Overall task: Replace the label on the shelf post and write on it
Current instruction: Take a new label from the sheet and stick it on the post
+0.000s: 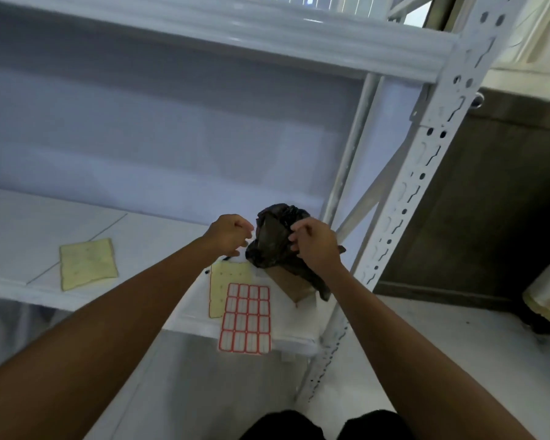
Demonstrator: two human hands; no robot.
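Lying flat on shelf (29,285): label sheet (245,318), red-bordered white blanks.

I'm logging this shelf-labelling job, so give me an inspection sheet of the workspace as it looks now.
Surface: white shelf board, seam lines visible.
Job's things: red-bordered label sheet overhanging the front edge; perforated shelf post at right, no label visible on it.
Clutter: two yellow backing sheets; black plastic bag over a cardboard box.
Hands: right hand gripping the bag; left hand curled beside it, contents unclear.
Cables: nothing seen.
Surroundings: brown cabinet right.
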